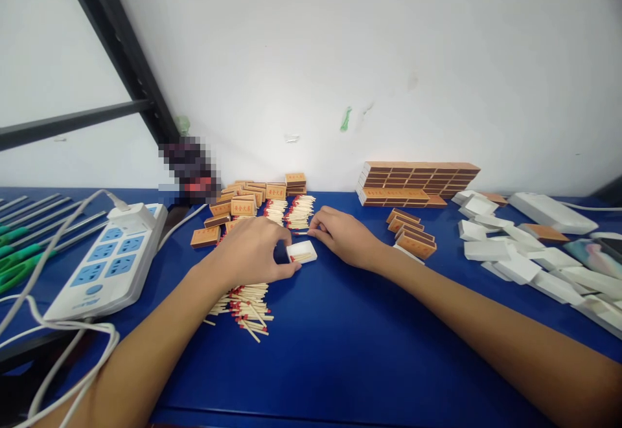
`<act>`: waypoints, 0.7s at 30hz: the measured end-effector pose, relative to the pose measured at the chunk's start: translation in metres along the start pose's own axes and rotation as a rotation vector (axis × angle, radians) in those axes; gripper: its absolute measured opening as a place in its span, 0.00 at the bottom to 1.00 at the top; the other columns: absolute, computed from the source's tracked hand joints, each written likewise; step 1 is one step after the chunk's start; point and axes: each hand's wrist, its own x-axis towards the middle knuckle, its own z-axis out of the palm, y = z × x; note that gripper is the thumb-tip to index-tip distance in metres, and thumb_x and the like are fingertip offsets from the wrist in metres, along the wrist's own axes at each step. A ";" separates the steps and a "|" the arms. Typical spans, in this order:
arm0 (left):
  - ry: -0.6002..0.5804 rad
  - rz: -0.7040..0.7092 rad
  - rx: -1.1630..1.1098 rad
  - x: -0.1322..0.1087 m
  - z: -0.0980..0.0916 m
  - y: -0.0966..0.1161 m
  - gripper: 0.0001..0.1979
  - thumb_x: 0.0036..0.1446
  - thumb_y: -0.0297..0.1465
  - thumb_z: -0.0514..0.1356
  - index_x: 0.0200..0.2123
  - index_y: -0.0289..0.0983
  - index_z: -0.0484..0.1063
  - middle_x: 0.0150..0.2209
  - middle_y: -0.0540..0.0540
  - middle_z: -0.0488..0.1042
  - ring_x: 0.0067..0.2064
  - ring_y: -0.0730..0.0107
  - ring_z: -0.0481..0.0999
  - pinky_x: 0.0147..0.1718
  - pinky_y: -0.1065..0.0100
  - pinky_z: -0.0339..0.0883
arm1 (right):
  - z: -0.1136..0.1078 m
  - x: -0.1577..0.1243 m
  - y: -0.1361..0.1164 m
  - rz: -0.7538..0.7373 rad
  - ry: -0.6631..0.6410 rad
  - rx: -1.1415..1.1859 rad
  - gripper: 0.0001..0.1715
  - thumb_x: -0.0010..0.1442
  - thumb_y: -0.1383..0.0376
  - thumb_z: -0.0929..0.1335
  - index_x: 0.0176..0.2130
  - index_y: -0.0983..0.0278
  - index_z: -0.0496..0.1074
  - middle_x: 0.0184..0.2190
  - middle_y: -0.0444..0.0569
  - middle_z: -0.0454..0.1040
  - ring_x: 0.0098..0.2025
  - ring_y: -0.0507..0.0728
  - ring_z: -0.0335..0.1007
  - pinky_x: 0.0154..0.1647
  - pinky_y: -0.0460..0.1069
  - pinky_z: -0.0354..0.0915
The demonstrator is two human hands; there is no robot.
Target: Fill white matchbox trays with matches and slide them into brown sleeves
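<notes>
My left hand (255, 247) is curled round a small white matchbox tray (306, 248), thumb and fingers at its left end. A few matches (302, 258) lie inside the tray. Just right of it, my right hand (337, 234) has its thumb and index finger pinched on a match (300, 234). Behind both hands lie piles of red-headed matches (300, 211), and another loose heap of matches (250, 305) spreads in front of my left wrist. Part of the match pile is hidden under my left hand.
Orange matchboxes (243, 206) stand and lie at the back left. Stacked matchboxes (418, 182) line the wall, with a short row of matchboxes (412, 234) nearer. White trays (525, 259) are heaped right. A power strip (109, 253), cables and green-handled tools (24, 253) are left.
</notes>
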 end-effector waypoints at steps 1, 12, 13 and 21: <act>0.002 0.000 0.003 0.000 0.000 0.000 0.16 0.57 0.46 0.67 0.38 0.40 0.84 0.30 0.46 0.81 0.32 0.61 0.77 0.31 0.63 0.58 | -0.003 -0.002 0.000 0.001 0.005 -0.002 0.05 0.72 0.67 0.68 0.41 0.63 0.73 0.38 0.47 0.71 0.38 0.55 0.66 0.39 0.49 0.59; 0.010 0.032 0.009 -0.001 0.003 0.000 0.17 0.58 0.48 0.67 0.39 0.40 0.84 0.31 0.46 0.81 0.33 0.60 0.77 0.31 0.63 0.56 | -0.013 -0.023 -0.027 -0.161 -0.079 0.123 0.05 0.69 0.69 0.69 0.38 0.62 0.74 0.37 0.46 0.72 0.36 0.53 0.66 0.37 0.48 0.58; 0.011 0.035 0.007 0.000 0.003 0.000 0.17 0.58 0.47 0.67 0.39 0.40 0.83 0.30 0.46 0.81 0.33 0.60 0.77 0.31 0.63 0.56 | -0.011 -0.020 -0.025 -0.159 -0.057 0.145 0.05 0.69 0.69 0.70 0.38 0.62 0.75 0.35 0.45 0.71 0.36 0.53 0.65 0.37 0.48 0.58; 0.018 0.017 -0.005 0.001 0.001 0.000 0.17 0.57 0.47 0.67 0.40 0.41 0.84 0.30 0.47 0.80 0.32 0.61 0.77 0.32 0.63 0.58 | 0.005 0.007 0.005 -0.006 0.075 0.059 0.04 0.68 0.69 0.72 0.38 0.64 0.76 0.35 0.46 0.71 0.36 0.54 0.66 0.38 0.49 0.57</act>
